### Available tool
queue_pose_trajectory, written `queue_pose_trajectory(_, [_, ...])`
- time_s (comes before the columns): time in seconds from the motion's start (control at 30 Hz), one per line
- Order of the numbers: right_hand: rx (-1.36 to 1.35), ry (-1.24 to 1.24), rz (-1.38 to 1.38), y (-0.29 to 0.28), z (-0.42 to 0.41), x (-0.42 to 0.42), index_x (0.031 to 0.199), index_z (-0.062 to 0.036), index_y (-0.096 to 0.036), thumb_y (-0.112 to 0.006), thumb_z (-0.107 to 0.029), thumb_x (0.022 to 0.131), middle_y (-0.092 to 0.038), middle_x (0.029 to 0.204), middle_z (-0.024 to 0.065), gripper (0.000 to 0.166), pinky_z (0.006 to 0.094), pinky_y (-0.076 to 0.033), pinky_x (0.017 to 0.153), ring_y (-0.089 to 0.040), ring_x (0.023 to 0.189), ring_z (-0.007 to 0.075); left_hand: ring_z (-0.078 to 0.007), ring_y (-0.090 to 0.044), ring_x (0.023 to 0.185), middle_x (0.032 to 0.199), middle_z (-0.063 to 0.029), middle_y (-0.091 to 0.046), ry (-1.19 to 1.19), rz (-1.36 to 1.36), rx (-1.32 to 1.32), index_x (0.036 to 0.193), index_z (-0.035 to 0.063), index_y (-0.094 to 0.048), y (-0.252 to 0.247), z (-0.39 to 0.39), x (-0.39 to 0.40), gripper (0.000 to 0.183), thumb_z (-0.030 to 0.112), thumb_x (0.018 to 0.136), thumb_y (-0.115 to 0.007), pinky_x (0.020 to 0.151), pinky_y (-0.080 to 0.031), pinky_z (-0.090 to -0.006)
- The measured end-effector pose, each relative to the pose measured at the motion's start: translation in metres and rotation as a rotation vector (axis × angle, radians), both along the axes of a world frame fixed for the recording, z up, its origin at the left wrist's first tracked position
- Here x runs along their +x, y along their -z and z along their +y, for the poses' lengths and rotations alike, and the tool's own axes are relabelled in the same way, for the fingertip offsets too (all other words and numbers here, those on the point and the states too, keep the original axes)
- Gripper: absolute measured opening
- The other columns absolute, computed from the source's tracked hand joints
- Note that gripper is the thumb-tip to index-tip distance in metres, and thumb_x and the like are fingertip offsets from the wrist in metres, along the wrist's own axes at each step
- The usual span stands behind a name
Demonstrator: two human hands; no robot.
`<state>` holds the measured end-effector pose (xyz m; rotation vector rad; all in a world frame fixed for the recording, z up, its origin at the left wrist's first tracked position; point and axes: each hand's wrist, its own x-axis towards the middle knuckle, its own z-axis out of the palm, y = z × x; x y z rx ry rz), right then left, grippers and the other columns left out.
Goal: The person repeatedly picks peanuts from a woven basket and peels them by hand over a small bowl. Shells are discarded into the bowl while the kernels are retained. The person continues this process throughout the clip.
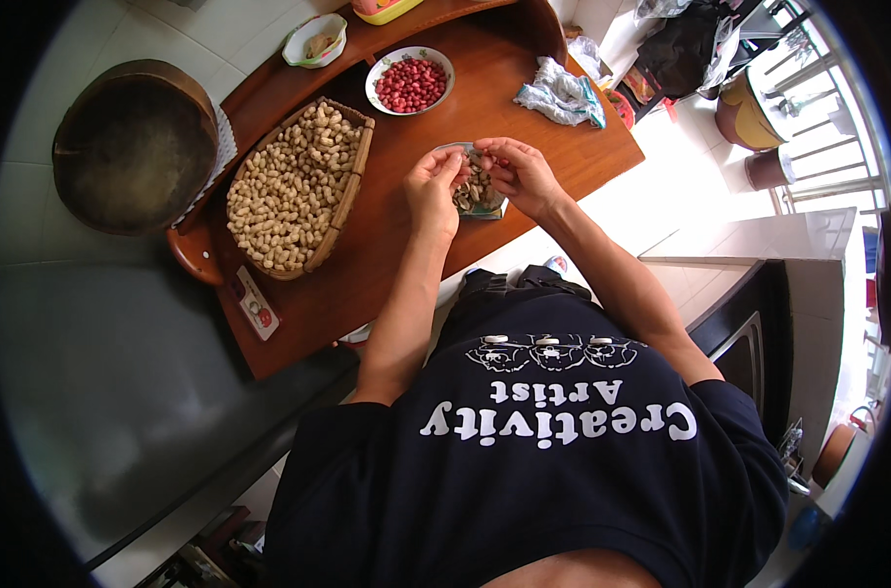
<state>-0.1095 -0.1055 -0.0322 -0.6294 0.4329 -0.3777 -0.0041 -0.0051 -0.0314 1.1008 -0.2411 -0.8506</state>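
Observation:
My left hand [436,189] and my right hand [520,176] are raised close together over a small container of broken peanut shells [476,192]. The thumb and fingers of each hand are pinched, with small reddish bits at the fingertips; whether these are kernels or shell pieces is too small to tell. To the left of my hands, a woven bamboo basket [340,213] is filled with unshelled peanuts [294,191]. A white bowl with a patterned rim [372,94] holds red-skinned peanut kernels [411,84] beyond my hands.
On the wooden table [482,73] lie a crumpled cloth [563,94] at the far right and a phone-like item [256,303] at the near left. A small bowl [294,53] stands on the raised shelf. A large dark round pan-like vessel [133,147] is at the left.

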Motion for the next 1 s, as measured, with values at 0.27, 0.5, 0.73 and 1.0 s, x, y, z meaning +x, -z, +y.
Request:
queue_pose_trajectory(0.27, [0.04,0.0,-0.009,0.009,-0.001,0.002,0.088,-0.0029,-0.054,-0.054,-0.014,0.086,-0.054,0.072,0.0018,0.012,0.0169,-0.023,0.037,-0.033,0.045,0.0033,-0.0084,-0.055,0.069,0.08,-0.0031,-0.06,0.066,0.213,-0.075,0.089,0.0018,-0.06,0.015,0.004,0.007,0.008,0.006,0.082,-0.057,0.063,-0.044,-0.0193])
queue_pose_trajectory(0.5, [-0.149,0.08,0.118,-0.002,0.011,0.005,0.077,-0.004,-0.057,-0.061,-0.01,0.081,-0.052,0.062,-0.0022,0.008,0.0178,-0.022,0.037,-0.034,0.042,0.0022,-0.0121,-0.059,0.068,0.08,-0.0067,-0.062,0.102,0.116,-0.05,0.087,0.0011,-0.059,-0.002,0.004,0.0,0.006,0.003,0.081,-0.056,0.061,-0.048,-0.0209])
queue_pose_trajectory(0.73, [-0.315,0.038,0.166,-0.01,0.006,0.0,0.08,-0.0015,-0.06,-0.063,-0.011,0.079,-0.054,0.063,-0.0009,0.009,0.0181,-0.025,0.039,-0.038,0.045,0.0026,-0.0148,-0.061,0.069,0.082,-0.0108,-0.062,0.134,-0.144,-0.039,0.09,-0.0031,-0.057,-0.018,0.003,-0.006,0.009,0.001,0.082,-0.055,0.064,-0.051,-0.0242])
queue_pose_trajectory(1.0, [-0.522,-0.056,0.214,-0.015,0.0,-0.006,0.08,-0.0013,-0.06,-0.068,-0.013,0.076,-0.057,0.066,-0.0006,0.014,0.0181,-0.033,0.043,-0.044,0.051,0.0035,-0.0155,-0.062,0.068,0.081,-0.0114,-0.062,0.233,-0.209,-0.052,0.09,-0.0047,-0.058,-0.018,0.008,0.001,0.011,0.002,0.082,-0.055,0.063,-0.052,-0.0254])
